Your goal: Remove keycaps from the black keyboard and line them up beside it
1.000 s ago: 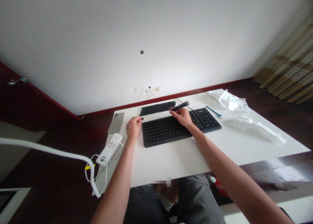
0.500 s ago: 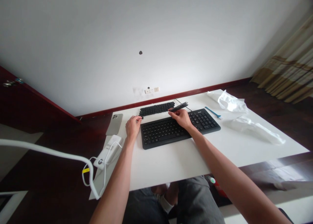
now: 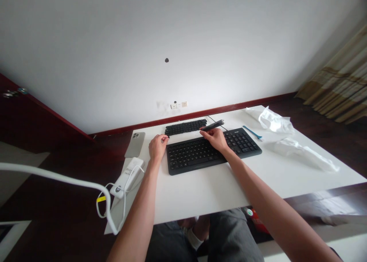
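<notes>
So, compared with a second ago, the main change is at the left hand (image 3: 156,147): it's off the back left corner of the black keyboard (image 3: 197,155), and its fingers have moved a bit closer to the batch of dark keys (image 3: 186,127) behind the keyboard. Those fingers are pinched on a tiny black bit (image 3: 168,137) that stuck out more clearly earlier; can't tell if it's touching the batch now. The right hand (image 3: 215,138) hasn't really changed, over the keyboard's back edge with fingers closed around a dark pen-like tool (image 3: 213,125). The keyboard sits on the white tabletop (image 3: 197,193) same as before.

Text-wise, not much luck: there's a pale logo (image 3: 236,131) at the keyboard's back right, too small to read. The white power strip (image 3: 129,176) left of the keyboard has some print, also unreadable, and the yellow tag (image 3: 101,199) beyond it shows no legible writing.
</notes>
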A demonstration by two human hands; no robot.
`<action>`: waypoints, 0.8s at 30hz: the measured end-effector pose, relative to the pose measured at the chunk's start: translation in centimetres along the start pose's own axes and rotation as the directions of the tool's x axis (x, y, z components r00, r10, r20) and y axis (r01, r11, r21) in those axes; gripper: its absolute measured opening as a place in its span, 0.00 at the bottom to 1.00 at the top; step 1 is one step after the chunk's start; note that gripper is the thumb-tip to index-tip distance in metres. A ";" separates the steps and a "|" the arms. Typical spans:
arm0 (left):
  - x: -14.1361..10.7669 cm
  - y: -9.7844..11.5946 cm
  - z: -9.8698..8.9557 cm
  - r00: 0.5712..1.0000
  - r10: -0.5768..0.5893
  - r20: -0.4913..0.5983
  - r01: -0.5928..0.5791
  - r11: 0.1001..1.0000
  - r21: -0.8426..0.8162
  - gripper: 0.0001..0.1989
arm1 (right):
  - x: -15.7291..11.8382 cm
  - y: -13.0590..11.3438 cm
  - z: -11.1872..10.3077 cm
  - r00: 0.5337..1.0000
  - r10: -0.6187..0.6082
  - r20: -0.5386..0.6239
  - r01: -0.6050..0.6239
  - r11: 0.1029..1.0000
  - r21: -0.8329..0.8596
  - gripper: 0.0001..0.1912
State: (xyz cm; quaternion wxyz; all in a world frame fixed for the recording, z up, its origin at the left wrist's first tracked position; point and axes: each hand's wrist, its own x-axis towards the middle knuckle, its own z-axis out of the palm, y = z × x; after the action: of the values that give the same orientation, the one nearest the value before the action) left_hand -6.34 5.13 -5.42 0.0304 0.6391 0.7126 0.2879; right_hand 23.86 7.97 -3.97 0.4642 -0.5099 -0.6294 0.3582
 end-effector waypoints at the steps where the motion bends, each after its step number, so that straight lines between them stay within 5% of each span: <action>1: 0.0 0.0 0.0 1.000 -0.003 -0.002 0.002 1.000 -0.003 0.06 | 0.0 0.0 0.0 1.000 0.001 0.000 -0.001 1.000 0.003 0.24; 24: -0.1 -0.2 0.2 1.000 0.000 -0.003 0.000 1.000 -0.019 0.06 | 0.0 0.2 0.2 1.000 -0.009 0.011 0.010 1.000 -0.019 0.25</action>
State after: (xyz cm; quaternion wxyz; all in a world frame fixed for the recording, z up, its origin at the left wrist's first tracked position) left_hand -6.46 5.05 -5.70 0.0355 0.6383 0.7099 0.2957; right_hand 23.76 7.96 -4.18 0.4576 -0.5094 -0.6377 0.3527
